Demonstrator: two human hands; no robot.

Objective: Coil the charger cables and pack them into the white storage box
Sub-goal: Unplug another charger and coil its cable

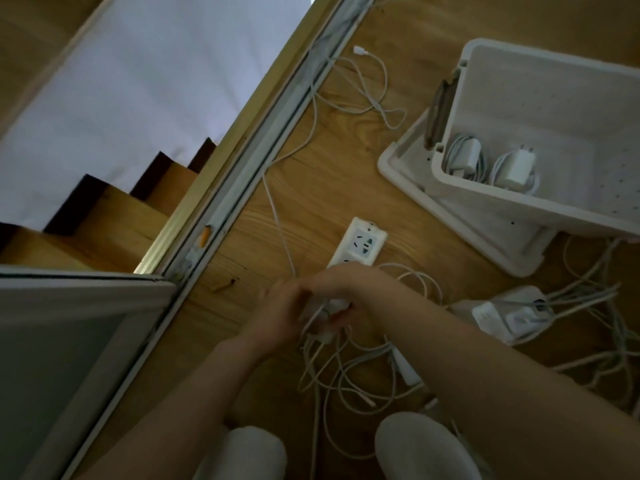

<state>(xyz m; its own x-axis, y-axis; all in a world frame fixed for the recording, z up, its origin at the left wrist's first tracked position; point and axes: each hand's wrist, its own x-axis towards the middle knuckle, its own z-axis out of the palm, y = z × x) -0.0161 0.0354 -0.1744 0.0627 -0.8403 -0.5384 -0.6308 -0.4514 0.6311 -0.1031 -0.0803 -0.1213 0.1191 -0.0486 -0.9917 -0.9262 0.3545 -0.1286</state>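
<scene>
My left hand [277, 311] and my right hand [341, 289] meet low over the wooden floor, both gripping a white charger cable [277, 209] and its plug end; blur hides the exact finger hold. That cable runs up and away to a loose connector end [358, 50]. A white power strip [358, 244] lies just beyond my hands. The white storage box [540, 202] sits at the upper right, tilted on its lid, with two coiled chargers [491, 164] inside. More tangled white cables [349, 372] lie below my hands.
A pile of white adapters and cables [519, 313] lies right of my forearm. A sliding-door track [263, 140] runs diagonally on the left, with wooden stairs [114, 220] beyond it. My two white-clad knees [419, 445] show at the bottom edge.
</scene>
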